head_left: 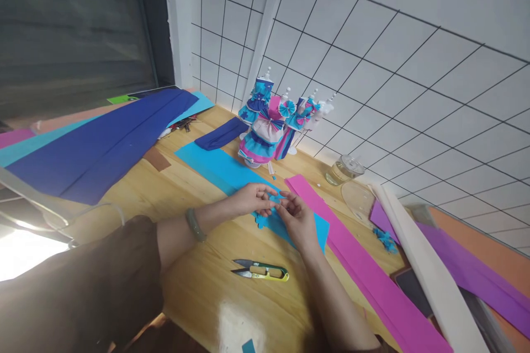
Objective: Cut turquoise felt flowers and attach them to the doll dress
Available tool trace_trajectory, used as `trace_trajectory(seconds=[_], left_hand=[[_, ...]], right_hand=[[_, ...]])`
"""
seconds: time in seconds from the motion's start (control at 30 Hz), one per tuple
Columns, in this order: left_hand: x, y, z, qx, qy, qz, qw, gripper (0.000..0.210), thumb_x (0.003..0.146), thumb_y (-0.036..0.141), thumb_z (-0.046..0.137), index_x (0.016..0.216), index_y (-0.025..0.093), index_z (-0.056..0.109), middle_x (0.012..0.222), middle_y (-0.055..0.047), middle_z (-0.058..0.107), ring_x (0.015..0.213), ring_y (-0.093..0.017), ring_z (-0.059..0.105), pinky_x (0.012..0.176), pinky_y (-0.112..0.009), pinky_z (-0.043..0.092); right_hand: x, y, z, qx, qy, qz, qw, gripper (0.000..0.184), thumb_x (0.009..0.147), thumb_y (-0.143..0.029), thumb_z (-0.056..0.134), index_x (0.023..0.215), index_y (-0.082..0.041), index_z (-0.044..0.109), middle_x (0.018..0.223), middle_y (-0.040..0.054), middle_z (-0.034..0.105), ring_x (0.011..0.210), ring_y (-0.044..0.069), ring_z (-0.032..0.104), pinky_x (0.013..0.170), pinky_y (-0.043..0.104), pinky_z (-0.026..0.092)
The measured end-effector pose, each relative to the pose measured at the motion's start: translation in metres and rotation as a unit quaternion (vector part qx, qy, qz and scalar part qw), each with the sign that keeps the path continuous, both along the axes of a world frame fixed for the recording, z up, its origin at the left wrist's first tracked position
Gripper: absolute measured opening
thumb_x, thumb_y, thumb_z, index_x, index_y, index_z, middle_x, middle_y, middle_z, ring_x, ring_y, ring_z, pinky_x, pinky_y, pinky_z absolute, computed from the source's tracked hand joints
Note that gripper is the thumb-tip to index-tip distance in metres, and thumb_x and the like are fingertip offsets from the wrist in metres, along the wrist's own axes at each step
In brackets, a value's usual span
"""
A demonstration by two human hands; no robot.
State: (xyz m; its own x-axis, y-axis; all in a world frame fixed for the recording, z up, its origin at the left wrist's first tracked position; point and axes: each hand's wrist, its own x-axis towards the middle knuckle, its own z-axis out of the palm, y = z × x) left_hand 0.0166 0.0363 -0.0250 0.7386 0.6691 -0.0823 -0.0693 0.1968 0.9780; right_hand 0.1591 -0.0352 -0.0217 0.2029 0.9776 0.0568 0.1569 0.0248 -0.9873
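My left hand point(253, 198) and my right hand point(297, 217) meet over a light-blue sheet point(207, 162), fingertips pinched together. Between them is a small light-blue piece point(274, 198), mostly covered by the fingers; its exact shape is hard to make out. Just below my left fingers lie small blue scalloped cut-outs point(260, 221). Nearer to me, thread snips point(260, 270) with dark blades and a green and yellow handle rest on the wooden table point(199, 281), blades pointing left.
Miniature dress forms point(267, 135) in blue, pink and white outfits stand at the back. Behind my right hand is a glass cup point(343, 170) of liquid. A pink strip point(364, 259) runs down the right; a dark-blue sheet point(103, 143) lies left. Blue scraps point(385, 240) sit right.
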Motion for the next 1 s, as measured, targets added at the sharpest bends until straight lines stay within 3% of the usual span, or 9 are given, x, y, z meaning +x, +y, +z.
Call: trace_trajectory(seconds=[0.27, 0.6, 0.73, 0.9, 1.0], left_hand=[[0.0, 0.003, -0.002, 0.038, 0.016, -0.003, 0.999, 0.041, 0.065, 0.033, 0.068, 0.098, 0.01, 0.056, 0.059, 0.0, 0.057, 0.056, -0.013, 0.06, 0.054, -0.026, 0.049], [0.001, 0.005, -0.001, 0.067, 0.067, 0.045, 0.995, 0.024, 0.067, 0.028, 0.063, 0.081, 0.01, 0.059, 0.061, -0.002, 0.06, 0.055, -0.011, 0.057, 0.052, -0.024, 0.047], [0.001, 0.009, -0.006, 0.086, 0.074, 0.081, 0.99, 0.018, 0.067, 0.026, 0.062, 0.078, 0.011, 0.058, 0.059, -0.001, 0.059, 0.055, -0.011, 0.057, 0.051, -0.022, 0.045], [0.001, 0.018, -0.016, 0.074, 0.095, 0.103, 0.987, 0.016, 0.066, 0.023, 0.063, 0.076, 0.012, 0.059, 0.056, 0.0, 0.058, 0.053, -0.011, 0.056, 0.051, -0.022, 0.045], [0.001, 0.021, -0.021, 0.058, 0.096, 0.102, 0.988, 0.015, 0.065, 0.022, 0.064, 0.075, 0.011, 0.058, 0.055, 0.001, 0.057, 0.051, -0.01, 0.056, 0.052, -0.023, 0.045]], right_hand=[[-0.002, 0.0, 0.003, -0.002, 0.042, -0.009, 0.999, 0.034, 0.067, -0.03, 0.066, 0.095, -0.017, 0.052, 0.071, 0.0011, 0.061, 0.066, 0.014, 0.059, 0.062, 0.026, 0.046], [0.005, 0.003, -0.002, -0.009, 0.001, -0.002, 1.0, 0.035, 0.069, -0.031, 0.064, 0.097, -0.015, 0.053, 0.073, 0.0023, 0.061, 0.068, 0.014, 0.058, 0.065, 0.027, 0.044], [0.028, 0.004, 0.0, -0.007, -0.145, -0.026, 0.989, 0.031, 0.075, -0.032, 0.055, 0.101, -0.015, 0.054, 0.08, 0.0053, 0.063, 0.073, 0.017, 0.058, 0.067, 0.029, 0.045], [0.065, 0.004, -0.003, -0.034, -0.418, -0.07, 0.905, 0.027, 0.074, -0.025, 0.05, 0.099, -0.015, 0.058, 0.092, 0.0074, 0.064, 0.084, 0.019, 0.058, 0.075, 0.032, 0.043], [0.073, 0.004, -0.006, -0.041, -0.456, -0.059, 0.887, 0.027, 0.073, -0.023, 0.051, 0.097, -0.016, 0.06, 0.095, 0.0082, 0.063, 0.086, 0.02, 0.057, 0.078, 0.032, 0.042]])
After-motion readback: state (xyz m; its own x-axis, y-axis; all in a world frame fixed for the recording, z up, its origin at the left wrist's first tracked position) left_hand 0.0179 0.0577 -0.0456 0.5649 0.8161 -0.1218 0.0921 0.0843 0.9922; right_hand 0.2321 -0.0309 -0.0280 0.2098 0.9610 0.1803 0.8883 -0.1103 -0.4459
